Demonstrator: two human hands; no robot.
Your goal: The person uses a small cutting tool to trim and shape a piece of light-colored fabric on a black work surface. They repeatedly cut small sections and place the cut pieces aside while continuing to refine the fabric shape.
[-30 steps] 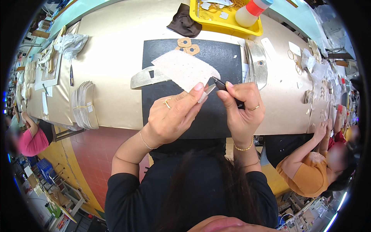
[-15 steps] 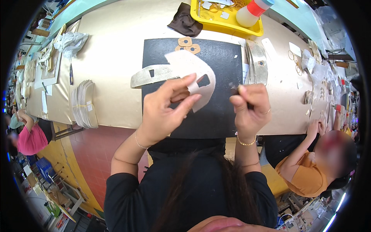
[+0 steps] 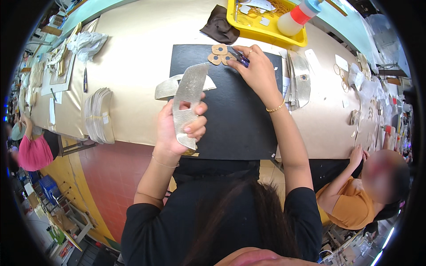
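My left hand (image 3: 175,126) is closed around a curved silvery leather panel (image 3: 191,88) with a small squarish hole, held up over the black mat (image 3: 239,119). Behind it, another pale curved panel (image 3: 166,87) lies partly on the mat, half hidden. My right hand (image 3: 257,66) reaches to the mat's far edge, its fingers pinching a small dark tool with a blue handle (image 3: 242,60); its exact kind I cannot make out. The tool's tip is at a group of tan rounded patches (image 3: 219,49), each with a keyhole-shaped cutout.
A yellow tray (image 3: 266,36) holds rubber bands and a bottle (image 3: 293,22) with a red band. Beside it lies a dark brown cloth (image 3: 219,25). Stacked panels stand at left (image 3: 98,116) and right (image 3: 301,80) of the mat. A co-worker in orange (image 3: 348,204) sits at the right.
My left hand has turned the panel so its silvery face shows, and lowered it nearer me. The right hand has moved away from me to the tan patches.
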